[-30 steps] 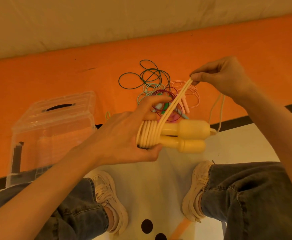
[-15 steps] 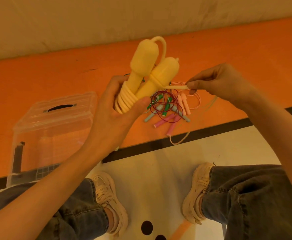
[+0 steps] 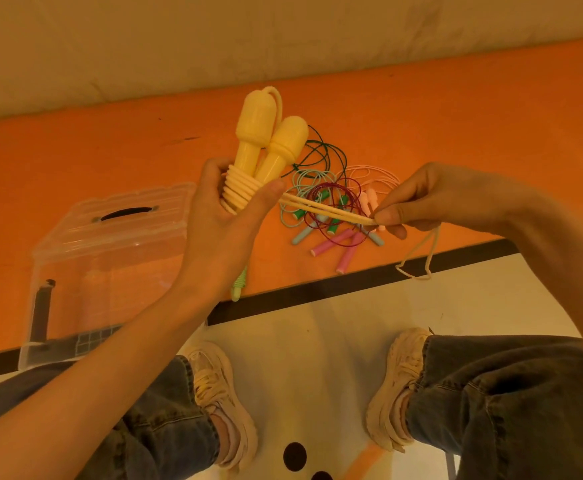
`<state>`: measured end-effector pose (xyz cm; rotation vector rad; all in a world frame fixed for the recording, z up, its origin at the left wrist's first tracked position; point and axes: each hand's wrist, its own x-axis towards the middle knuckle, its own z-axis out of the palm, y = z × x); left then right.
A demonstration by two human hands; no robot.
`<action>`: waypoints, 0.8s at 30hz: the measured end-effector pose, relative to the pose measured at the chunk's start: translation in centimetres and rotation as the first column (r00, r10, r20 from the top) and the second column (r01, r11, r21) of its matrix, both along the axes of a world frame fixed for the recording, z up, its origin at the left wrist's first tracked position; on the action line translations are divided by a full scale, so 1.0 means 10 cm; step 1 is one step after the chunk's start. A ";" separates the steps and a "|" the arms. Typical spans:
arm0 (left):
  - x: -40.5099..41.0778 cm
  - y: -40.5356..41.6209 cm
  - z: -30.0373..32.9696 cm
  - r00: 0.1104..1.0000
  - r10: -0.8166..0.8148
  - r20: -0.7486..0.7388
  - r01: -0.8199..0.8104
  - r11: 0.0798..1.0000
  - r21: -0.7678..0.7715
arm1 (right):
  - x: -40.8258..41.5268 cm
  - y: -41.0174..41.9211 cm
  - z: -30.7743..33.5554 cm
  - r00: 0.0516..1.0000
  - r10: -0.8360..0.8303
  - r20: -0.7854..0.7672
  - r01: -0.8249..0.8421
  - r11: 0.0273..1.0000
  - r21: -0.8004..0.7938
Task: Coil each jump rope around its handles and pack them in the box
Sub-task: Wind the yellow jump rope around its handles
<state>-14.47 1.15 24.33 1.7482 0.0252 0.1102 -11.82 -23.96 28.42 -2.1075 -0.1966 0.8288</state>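
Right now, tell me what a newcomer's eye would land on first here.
First, the pair of yellow handles held up at centre by the left hand, cord coiled round their lower ends. Next, the doubled yellow cord stretched across to the right hand, which pinches it. Behind lies a tangle of loose jump ropes on the orange mat, with a clear plastic box at left.

Orange mat [image 3: 456, 109], pale wall [image 3: 179, 39], cream sneakers [image 3: 224, 403] (laced), grey jeans [image 3: 511, 403]

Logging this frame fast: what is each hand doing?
Left hand: grips the two yellow plastic rope handles at their coiled part.
Right hand: pinches the doubled yellow rope.
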 end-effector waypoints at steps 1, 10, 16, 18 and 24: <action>0.01 0.01 0.00 1.000 -0.011 -0.003 0.011 1.000 0.016 | -0.01 -0.01 0.00 1.000 0.025 -0.012 -0.025 1.000 0.014; 0.00 0.01 -0.01 0.997 -0.061 -0.036 0.065 0.989 0.133 | -0.05 -0.03 -0.02 0.965 0.257 -0.048 -0.243 0.950 0.198; -0.01 0.04 0.00 0.985 -0.174 0.003 0.162 0.920 0.358 | -0.03 -0.04 0.02 0.961 0.273 -0.040 -0.249 0.920 0.303; -0.01 0.06 0.01 0.976 -0.211 0.057 0.154 0.848 0.508 | -0.04 -0.04 0.01 0.959 0.281 -0.041 -0.251 0.906 0.340; -0.02 0.04 -0.01 0.944 -0.269 0.192 0.013 0.611 0.792 | -0.11 0.09 0.00 0.943 0.319 -0.096 -0.268 0.899 0.347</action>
